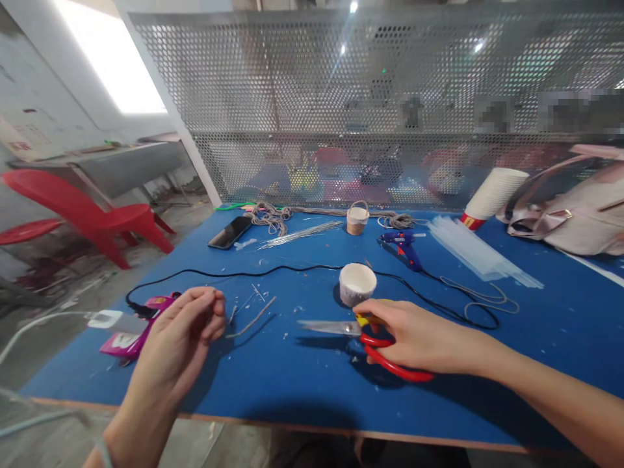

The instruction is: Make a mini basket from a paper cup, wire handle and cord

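Right hand: the hand [419,331] grasps the scissors [350,328] by their red and yellow handles, blades pointing left over the worktop [287,383].
Left hand: the hand [182,331] has its fingers curled inward, and a short grey cord [257,319] reaches out beside the lower fingertips — whether they grip it, I cannot tell.
Gap between hands: a stretch of blue surface parts the cord from the scissor tips, with small white scraps scattered about.
White cup: the low cup [358,279] stands upright just behind the right hand, leaving little room there.
Front edge: runs below both hands; the scissors are in from it.
Left side: a magenta power strip [124,343] lies near the edge, partly behind the left hand and wrist.
Black cable: it [273,270] crosses the worktop behind the hands and the white cup — a line across the middle.
Far edge: a perforated screen [312,84] rises behind a small handled basket [355,224] and grey cord bundles [270,218].
Right side: the blue glue gun [404,246], translucent strips [480,250] and leaning cup stack [494,195] occupy the back.
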The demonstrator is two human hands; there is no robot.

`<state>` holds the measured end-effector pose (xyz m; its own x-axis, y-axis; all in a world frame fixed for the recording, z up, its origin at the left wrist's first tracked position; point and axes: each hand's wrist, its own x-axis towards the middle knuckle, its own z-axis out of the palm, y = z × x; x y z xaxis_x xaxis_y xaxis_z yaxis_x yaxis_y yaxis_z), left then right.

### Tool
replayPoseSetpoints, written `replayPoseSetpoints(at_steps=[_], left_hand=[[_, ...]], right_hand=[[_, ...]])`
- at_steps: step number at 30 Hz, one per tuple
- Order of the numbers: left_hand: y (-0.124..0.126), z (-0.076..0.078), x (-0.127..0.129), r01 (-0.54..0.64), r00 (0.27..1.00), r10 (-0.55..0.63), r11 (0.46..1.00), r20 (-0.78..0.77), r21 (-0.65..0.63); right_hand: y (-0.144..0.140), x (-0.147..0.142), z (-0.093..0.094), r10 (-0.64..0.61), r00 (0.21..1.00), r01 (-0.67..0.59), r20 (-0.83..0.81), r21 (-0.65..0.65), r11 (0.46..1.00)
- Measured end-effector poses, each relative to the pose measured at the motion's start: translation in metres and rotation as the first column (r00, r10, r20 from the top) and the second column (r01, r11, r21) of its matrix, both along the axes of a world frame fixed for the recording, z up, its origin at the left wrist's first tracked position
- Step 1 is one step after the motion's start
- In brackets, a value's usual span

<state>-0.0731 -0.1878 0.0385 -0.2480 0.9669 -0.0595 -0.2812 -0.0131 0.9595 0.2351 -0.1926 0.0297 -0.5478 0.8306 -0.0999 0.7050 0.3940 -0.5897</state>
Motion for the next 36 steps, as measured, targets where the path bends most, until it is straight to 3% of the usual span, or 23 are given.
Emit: replayPoseSetpoints(at_steps=[5, 11, 13, 16, 19, 23, 27, 30, 32, 33, 34, 36], left_hand=[[0.029, 0.006, 0.006, 0.055, 0.998, -0.056, 0.998, 0.042, 0.017], [0.055, 0.011, 0.039, 0.242, 0.963, -0.219, 0.959, 0.157, -0.146], [0.059, 0.016, 0.052, 0.298, 0.945, -0.265, 0.939, 0.193, -0.173], [0.063, 0.028, 0.073, 0.373, 0.912, -0.326, 0.911, 0.249, -0.174], [0.065, 0.039, 0.095, 0.439, 0.871, -0.367, 0.880, 0.328, -0.181], [0.068, 0.050, 0.119, 0.492, 0.827, -0.372, 0.842, 0.422, -0.222], [0.075, 0.048, 0.132, 0.474, 0.844, -0.342, 0.836, 0.413, -0.276], [0.082, 0.040, 0.137, 0.475, 0.849, -0.354, 0.836, 0.393, -0.275], [0.086, 0.035, 0.139, 0.482, 0.849, -0.367, 0.832, 0.381, -0.273], [0.087, 0.032, 0.139, 0.487, 0.847, -0.373, 0.830, 0.378, -0.272], [0.088, 0.029, 0.138, 0.494, 0.845, -0.385, 0.828, 0.372, -0.265], [0.090, 0.024, 0.134, 0.520, 0.839, -0.438, 0.822, 0.323, -0.233]], right_hand=[[-0.001, 0.033, -0.018, 0.116, 0.985, -0.118, 0.125, 0.005, 0.993], [-0.008, 0.037, -0.017, 0.076, 0.932, -0.168, 0.354, 0.236, 0.957], [-0.005, 0.034, -0.010, 0.067, 0.947, -0.165, 0.313, 0.300, 0.940], [0.007, 0.028, -0.001, 0.057, 0.992, -0.099, 0.109, 0.442, 0.891], [0.024, 0.019, 0.002, 0.094, 0.994, -0.041, -0.059, 0.592, 0.805], [0.042, 0.009, -0.005, 0.125, 0.988, -0.018, -0.092, 0.732, 0.681], [0.054, 0.007, -0.015, 0.047, 0.963, 0.205, -0.266, 0.832, 0.516], [0.060, 0.011, -0.016, 0.014, 0.987, 0.150, -0.162, 0.936, 0.318], [0.063, 0.014, -0.015, 0.005, 0.997, 0.073, -0.077, 0.963, 0.261], [0.064, 0.015, -0.014, 0.016, 0.996, 0.076, -0.084, 0.956, 0.284], [0.065, 0.015, -0.013, 0.034, 0.990, 0.120, -0.140, 0.931, 0.344], [0.067, 0.016, -0.012, 0.030, 0.929, 0.293, -0.368, 0.784, 0.548]])
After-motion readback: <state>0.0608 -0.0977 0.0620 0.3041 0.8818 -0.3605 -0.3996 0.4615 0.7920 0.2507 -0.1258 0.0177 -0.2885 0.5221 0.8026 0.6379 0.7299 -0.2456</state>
